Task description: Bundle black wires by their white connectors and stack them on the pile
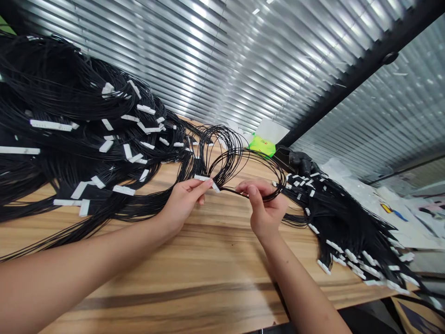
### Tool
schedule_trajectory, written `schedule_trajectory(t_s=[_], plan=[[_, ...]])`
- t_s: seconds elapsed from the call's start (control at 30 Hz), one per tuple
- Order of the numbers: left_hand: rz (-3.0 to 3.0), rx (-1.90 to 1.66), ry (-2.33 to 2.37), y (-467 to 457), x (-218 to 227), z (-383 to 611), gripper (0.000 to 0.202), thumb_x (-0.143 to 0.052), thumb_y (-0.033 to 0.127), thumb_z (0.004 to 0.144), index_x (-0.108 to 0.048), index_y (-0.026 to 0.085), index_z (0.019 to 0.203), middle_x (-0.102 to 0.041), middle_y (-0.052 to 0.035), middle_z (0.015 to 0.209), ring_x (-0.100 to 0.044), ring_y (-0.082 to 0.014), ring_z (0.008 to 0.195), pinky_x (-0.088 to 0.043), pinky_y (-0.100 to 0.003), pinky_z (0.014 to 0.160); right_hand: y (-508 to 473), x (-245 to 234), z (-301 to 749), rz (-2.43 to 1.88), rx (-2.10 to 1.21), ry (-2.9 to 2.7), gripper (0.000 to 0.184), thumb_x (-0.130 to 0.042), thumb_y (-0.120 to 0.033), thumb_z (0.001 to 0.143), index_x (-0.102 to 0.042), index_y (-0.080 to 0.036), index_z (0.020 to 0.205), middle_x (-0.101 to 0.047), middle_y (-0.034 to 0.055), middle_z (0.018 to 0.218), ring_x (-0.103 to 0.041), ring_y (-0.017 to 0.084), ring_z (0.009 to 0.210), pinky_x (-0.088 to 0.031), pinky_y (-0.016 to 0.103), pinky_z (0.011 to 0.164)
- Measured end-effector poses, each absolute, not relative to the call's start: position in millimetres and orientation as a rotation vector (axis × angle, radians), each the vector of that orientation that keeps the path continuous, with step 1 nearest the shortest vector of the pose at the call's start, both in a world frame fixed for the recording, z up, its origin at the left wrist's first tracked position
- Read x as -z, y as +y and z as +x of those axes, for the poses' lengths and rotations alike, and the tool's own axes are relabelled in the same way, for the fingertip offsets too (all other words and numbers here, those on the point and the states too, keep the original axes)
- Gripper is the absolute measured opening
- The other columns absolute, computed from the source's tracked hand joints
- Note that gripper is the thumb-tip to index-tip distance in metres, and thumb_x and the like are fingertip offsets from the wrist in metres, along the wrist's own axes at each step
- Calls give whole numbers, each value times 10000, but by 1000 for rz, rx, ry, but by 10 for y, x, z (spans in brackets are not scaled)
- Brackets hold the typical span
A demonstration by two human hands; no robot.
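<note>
My left hand [187, 198] pinches a white connector [215, 186] between thumb and fingers, at the end of a black wire harness [229, 160]. The harness wires arch up and loop over between my two hands. My right hand [266, 204] is closed, thumb against fingers, round a bundle of the black wires to the right of the connector. A second white connector [201, 177] shows just above my left fingers. Both hands are raised a little above the wooden table [208, 260].
A big heap of black wire harnesses [69, 102] with white connectors covers the left side. Another pile of harnesses [347, 222] lies at the right, reaching the table's edge. Behind are a green packet [262, 146], a corrugated metal wall [194, 55] and a yellow-and-blue tool [392, 211].
</note>
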State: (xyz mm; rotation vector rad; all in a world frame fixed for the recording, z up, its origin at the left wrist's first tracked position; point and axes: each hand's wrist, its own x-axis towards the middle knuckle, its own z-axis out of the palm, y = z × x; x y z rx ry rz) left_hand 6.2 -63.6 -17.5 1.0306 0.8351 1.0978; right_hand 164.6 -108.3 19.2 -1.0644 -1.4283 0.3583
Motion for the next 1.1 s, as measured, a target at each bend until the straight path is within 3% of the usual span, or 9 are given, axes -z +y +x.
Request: schedule_trajectory(t_s=[0.27, 0.47, 0.67, 0.8, 0.97, 1.1], plan=[[1009, -1112, 856, -639, 175, 55, 313, -697, 479, 704, -716, 168, 732, -503, 31, 530, -372, -80, 494, -303, -238, 515, -990, -172, 1665, -1181, -557, -1363, 98, -664, -275, 786, -659, -214, 862, -713, 30, 822, -677, 172, 777, -532, 301, 711], [1016, -1122, 849, -645, 146, 59, 295, -702, 464, 702, -702, 169, 692, -455, 48, 491, -372, -80, 489, -311, -235, 519, -984, -165, 1697, -1153, -557, -1412, 44, -685, -212, 747, -644, -213, 764, -695, 24, 780, -668, 172, 766, -530, 307, 736], [1006, -1132, 844, -649, 157, 53, 293, -700, 456, 709, -705, 163, 714, -482, 41, 521, -374, -77, 492, -315, -231, 514, -942, -154, 1695, -1116, -681, -1297, 121, -735, -208, 695, -621, -212, 734, -698, 17, 765, -682, 177, 781, -530, 315, 758], [1006, -1140, 840, -647, 169, 54, 293, -701, 458, 708, -716, 168, 744, -531, 32, 574, -379, -73, 493, -323, -231, 513, -920, -169, 1691, -1123, -766, -1257, 193, -743, -229, 698, -619, -211, 844, -730, 23, 771, -693, 176, 781, -534, 313, 755], [1021, -1136, 843, -643, 181, 55, 287, -688, 448, 729, -708, 162, 724, -483, 40, 516, -379, -75, 491, -318, -225, 510, -913, -176, 1695, -1094, -771, -1256, 267, -692, -233, 752, -591, -221, 999, -734, 14, 776, -682, 160, 750, -535, 295, 719], [1007, -1143, 839, -633, 193, 56, 284, -692, 442, 726, -706, 158, 744, -539, 24, 603, -379, -63, 493, -316, -218, 500, -883, -176, 1728, -1091, -738, -1173, 362, -670, -251, 771, -545, -238, 1110, -723, -3, 760, -667, 148, 677, -544, 293, 677]])
